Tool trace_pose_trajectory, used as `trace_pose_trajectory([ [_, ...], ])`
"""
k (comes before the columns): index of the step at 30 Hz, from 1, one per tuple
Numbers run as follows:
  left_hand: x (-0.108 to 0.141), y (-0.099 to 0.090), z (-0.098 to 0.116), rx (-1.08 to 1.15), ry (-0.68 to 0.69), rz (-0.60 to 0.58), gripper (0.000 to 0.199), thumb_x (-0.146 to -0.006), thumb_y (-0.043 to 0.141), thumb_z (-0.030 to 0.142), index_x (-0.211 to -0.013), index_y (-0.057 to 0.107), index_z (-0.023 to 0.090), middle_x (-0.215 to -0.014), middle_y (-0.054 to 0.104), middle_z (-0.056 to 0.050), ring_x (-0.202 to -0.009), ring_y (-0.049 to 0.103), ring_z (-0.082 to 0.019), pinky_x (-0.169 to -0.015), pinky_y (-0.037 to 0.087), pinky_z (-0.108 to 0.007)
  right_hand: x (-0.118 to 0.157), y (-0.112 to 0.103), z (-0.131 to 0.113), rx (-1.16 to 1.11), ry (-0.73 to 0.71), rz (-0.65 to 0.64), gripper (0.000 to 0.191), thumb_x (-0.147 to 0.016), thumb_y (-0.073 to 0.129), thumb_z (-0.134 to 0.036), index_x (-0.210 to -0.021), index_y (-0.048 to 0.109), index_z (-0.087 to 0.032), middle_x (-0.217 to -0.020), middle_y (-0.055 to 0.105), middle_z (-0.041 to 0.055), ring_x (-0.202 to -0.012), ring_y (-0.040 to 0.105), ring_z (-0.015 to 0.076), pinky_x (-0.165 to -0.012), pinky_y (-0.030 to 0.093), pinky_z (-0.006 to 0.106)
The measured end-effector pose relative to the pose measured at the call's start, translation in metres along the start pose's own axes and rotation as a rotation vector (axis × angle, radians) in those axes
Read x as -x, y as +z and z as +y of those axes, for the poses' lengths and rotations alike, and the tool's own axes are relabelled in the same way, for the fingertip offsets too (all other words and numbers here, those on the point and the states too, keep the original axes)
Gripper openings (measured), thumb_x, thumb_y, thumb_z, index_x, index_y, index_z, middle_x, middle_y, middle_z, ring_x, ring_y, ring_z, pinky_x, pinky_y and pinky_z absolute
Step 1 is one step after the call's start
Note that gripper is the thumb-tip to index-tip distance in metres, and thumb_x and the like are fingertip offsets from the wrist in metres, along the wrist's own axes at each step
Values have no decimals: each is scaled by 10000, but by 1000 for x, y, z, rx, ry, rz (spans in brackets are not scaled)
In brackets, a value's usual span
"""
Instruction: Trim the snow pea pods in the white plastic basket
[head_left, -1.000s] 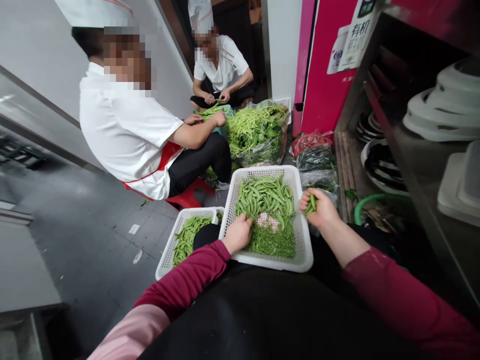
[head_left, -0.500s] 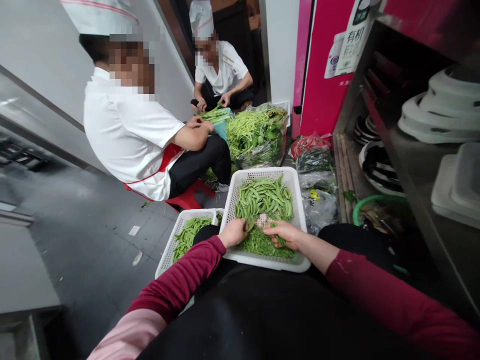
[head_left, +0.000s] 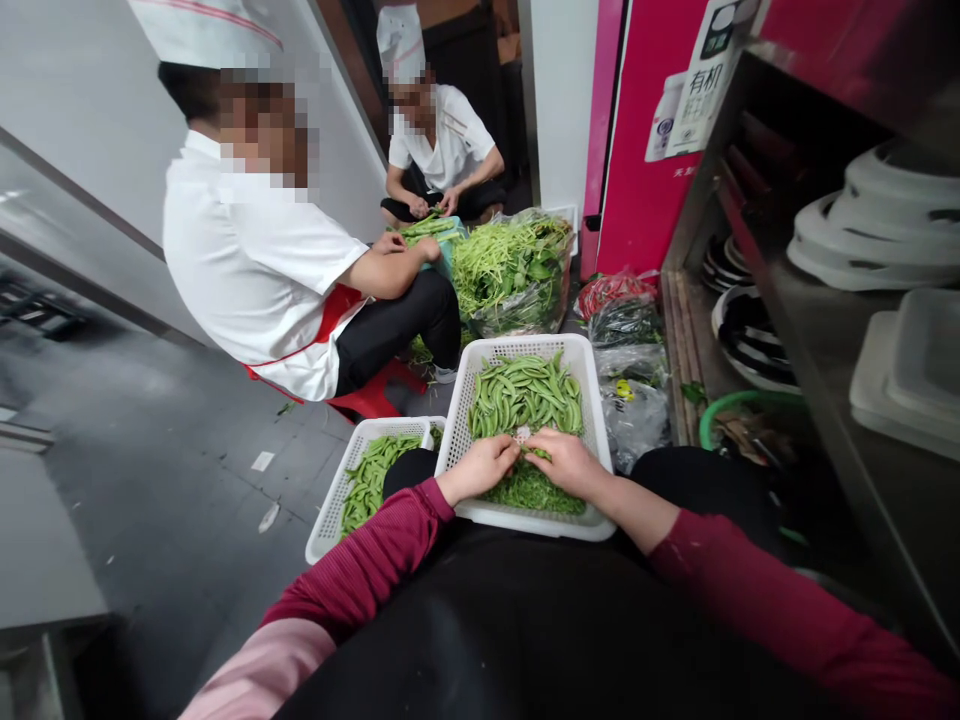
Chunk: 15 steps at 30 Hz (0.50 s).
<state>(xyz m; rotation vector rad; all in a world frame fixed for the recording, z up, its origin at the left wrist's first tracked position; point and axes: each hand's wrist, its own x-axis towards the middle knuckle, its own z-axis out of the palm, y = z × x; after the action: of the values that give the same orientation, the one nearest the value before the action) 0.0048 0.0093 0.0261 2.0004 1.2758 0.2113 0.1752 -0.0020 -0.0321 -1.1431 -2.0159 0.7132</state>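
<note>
A white perforated basket [head_left: 595, 400] rests on my lap. Whole green pea pods [head_left: 525, 393] fill its far part, and thin green trimmings [head_left: 534, 488] lie in the near part. Above the trimmings my left hand [head_left: 484, 466] is closed, its fingertips pinched on something too small to make out. Close on its right, my right hand [head_left: 570, 464] has its fingers curled round green pods, which show at its fingertips. The two hands nearly touch over the middle of the basket.
A second white basket [head_left: 324, 518] with pods stands at the lower left. Two people in white [head_left: 255, 250] sit beyond, by a big bag of leafy greens [head_left: 517, 270]. Plastic bags [head_left: 634, 400], a green-rimmed bin [head_left: 709, 415] and a metal shelf [head_left: 817, 330] are at the right.
My hands have come together; the right moved left and my left shifted slightly right. The flat green pod at my left fingertips no longer shows. The view has shifted slightly.
</note>
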Motion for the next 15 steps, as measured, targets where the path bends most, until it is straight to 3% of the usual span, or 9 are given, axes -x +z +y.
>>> trace_pose_trajectory([
  [4,-4,-10,3,61,13,-96,214,-765,395,260,-652,531,140,-524,434,32,-489,383,-73,-490,309,-187,3,-2,-2,80,-95,-54,190,-808,475,-205,-921,628,-209,-863,618,59,-827,573,173,-743,451,295],
  [7,-3,3,-1,289,-116,-113,238,-777,334,262,-676,513,143,-465,351,56,-383,294,-56,-414,264,-182,2,-2,-6,-50,-83,36,168,-804,491,-210,-887,637,-208,-872,634,53,-836,577,169,-766,451,304],
  [9,-2,17,-10,326,-223,-69,254,-784,299,254,-669,500,148,-435,298,68,-347,244,-56,-392,246,-187,0,-3,-7,-146,2,149,139,-785,521,-232,-842,644,-203,-851,641,52,-820,583,174,-767,454,315],
  [12,-3,29,-27,37,-266,-8,192,-719,393,197,-560,488,146,-425,322,52,-397,313,-68,-451,298,-202,-3,-6,-5,-242,195,305,123,-729,575,-272,-780,645,-185,-826,644,62,-800,592,194,-748,465,328],
  [15,-4,22,-38,-226,-259,-4,166,-692,433,167,-568,540,136,-485,424,20,-494,412,-94,-548,357,-222,-5,-10,-2,-315,331,328,168,-695,590,-319,-766,639,-175,-850,646,68,-705,602,187,-637,484,306],
])
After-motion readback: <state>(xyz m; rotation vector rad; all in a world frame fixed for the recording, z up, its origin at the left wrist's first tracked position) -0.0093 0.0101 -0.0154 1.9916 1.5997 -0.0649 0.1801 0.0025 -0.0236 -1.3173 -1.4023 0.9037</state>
